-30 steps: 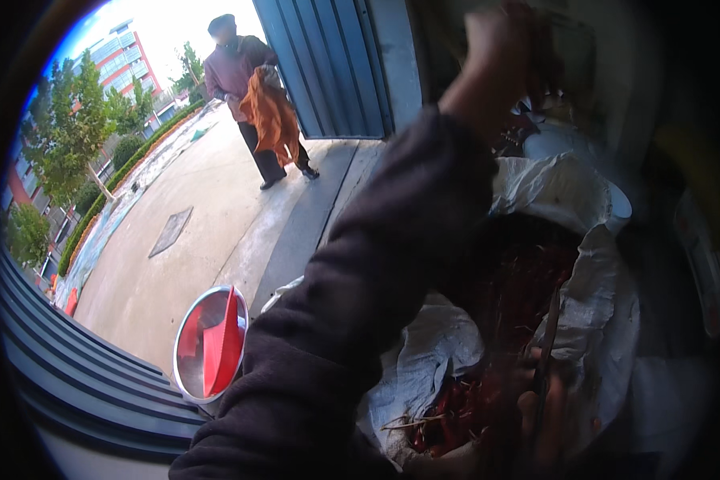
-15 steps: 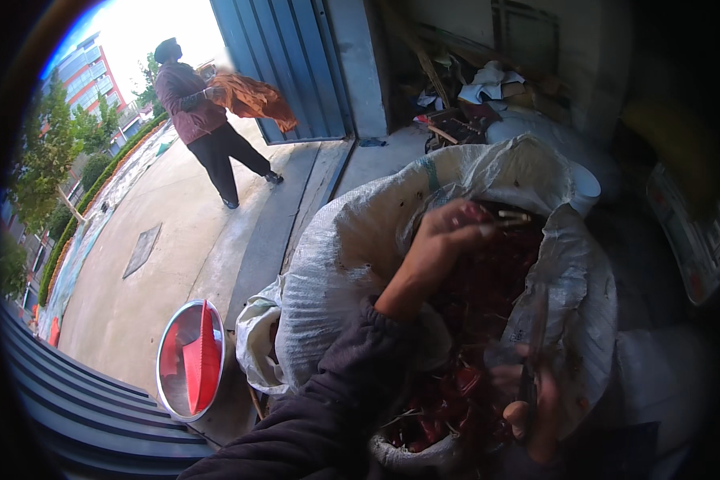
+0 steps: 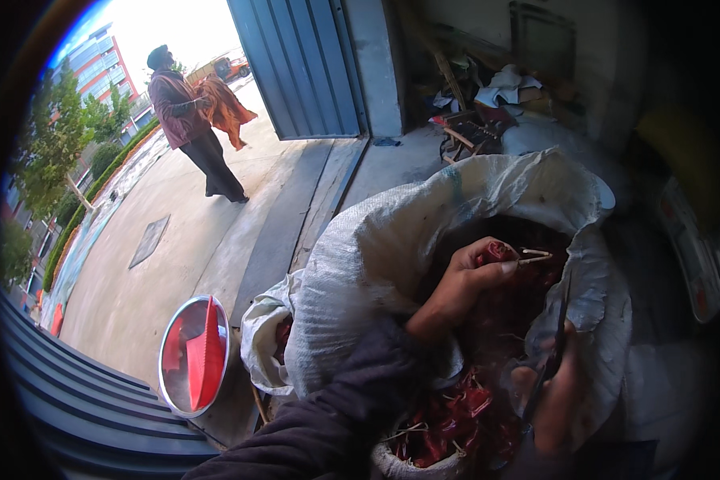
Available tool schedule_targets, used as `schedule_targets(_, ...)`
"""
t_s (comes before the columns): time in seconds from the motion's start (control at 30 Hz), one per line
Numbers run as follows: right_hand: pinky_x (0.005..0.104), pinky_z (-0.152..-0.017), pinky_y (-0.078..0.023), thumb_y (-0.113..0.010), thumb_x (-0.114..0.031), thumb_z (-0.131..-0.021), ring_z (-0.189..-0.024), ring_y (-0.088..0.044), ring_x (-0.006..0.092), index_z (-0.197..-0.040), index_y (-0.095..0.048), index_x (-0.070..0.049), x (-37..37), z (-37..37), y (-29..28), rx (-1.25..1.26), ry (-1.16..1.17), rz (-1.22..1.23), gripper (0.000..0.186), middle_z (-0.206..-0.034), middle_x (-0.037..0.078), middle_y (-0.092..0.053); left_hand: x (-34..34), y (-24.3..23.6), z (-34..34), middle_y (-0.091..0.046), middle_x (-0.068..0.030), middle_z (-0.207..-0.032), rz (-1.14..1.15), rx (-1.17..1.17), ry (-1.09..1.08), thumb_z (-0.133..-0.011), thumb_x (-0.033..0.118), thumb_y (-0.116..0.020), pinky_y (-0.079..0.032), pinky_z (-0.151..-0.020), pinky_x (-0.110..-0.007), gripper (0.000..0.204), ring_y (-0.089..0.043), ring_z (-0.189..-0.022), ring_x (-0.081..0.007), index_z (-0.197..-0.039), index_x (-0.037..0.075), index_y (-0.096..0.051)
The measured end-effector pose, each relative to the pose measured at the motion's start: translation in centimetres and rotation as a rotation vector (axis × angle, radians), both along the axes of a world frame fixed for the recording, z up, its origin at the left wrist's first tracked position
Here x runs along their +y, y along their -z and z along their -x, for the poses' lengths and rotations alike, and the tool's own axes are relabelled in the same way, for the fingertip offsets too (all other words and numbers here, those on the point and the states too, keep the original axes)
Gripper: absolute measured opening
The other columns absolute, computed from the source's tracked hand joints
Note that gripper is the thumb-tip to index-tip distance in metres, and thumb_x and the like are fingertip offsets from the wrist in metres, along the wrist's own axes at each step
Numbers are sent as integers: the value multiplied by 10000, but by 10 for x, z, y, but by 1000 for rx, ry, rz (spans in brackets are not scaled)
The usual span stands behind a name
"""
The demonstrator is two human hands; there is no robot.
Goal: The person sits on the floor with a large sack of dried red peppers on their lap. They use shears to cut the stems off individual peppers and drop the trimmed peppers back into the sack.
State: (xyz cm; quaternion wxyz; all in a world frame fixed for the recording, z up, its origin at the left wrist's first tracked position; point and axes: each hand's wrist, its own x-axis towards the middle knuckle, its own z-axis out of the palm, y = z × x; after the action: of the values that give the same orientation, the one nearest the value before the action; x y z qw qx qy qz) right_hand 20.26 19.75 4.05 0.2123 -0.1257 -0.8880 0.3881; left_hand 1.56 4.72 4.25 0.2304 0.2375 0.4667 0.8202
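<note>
A large white woven sack (image 3: 352, 264) holds dark red dried chilli peppers (image 3: 456, 420). Over its opening, my left hand (image 3: 464, 284) grips dried red peppers (image 3: 494, 254) with pale stems sticking out to the right. Lower right, my right hand (image 3: 556, 376) is closed on a long dark tool (image 3: 554, 352), probably scissors, pointing upward beside the sack's folded edge. Smoke or blur softens that hand's outline.
A steel basin (image 3: 174, 360) with red plastic pieces and a smaller sack (image 3: 264, 336) stand left. Another person (image 3: 192, 128) carries orange cloth outside by a blue metal door (image 3: 296, 64). Clutter (image 3: 480, 120) lies behind; ridged metal (image 3: 64, 384) edges the lower left.
My left hand has come down from high at the upper right into the sack's opening. The other person has turned and moved leftward with the cloth. The view has shifted.
</note>
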Motion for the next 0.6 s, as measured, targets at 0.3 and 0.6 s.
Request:
schedule_targets(0.3, 419, -712, -498, -1007, -250, -502, -814, -595, 291, -1430, -544, -58, -5, 17, 42, 189, -37, -264, 1055, -1030, 124, -638, 7, 9, 1, -673, -13, -914, -153, -76, -1, -931, 188, -728, -510, -732, -251, 243, -619, -794, -81, -1112, 50, -641)
schedule_targets(0.6, 460, -907, -532, -993, -323, -572, -1085, -653, 406, -1454, -515, -17, -3, 13, 56, 160, -70, -213, 1049, -1230, 208, -666, 7, 15, -1, -679, -16, -943, -179, -71, 44, -945, 215, -727, -515, -750, -253, 264, -621, -813, -79, -1135, 53, -642)
